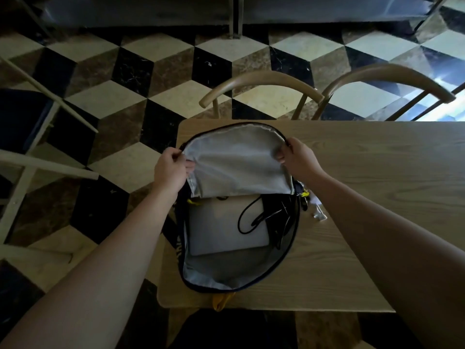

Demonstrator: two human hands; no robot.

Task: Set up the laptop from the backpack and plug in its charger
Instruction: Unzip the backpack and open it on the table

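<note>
Left hand [169, 170] and right hand [297, 157] pinching backpack flap [234, 162] open; cable [251, 217] lying across laptop [226, 227], risking snag when lifting.

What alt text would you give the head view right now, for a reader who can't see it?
Both hands, left hand and right hand, hold the backpack's grey-lined flap folded back, exposing a silver laptop with a black charger cable looped on it. The backpack lies flat at the corner of a wooden table, two wooden chairs beyond.
</note>
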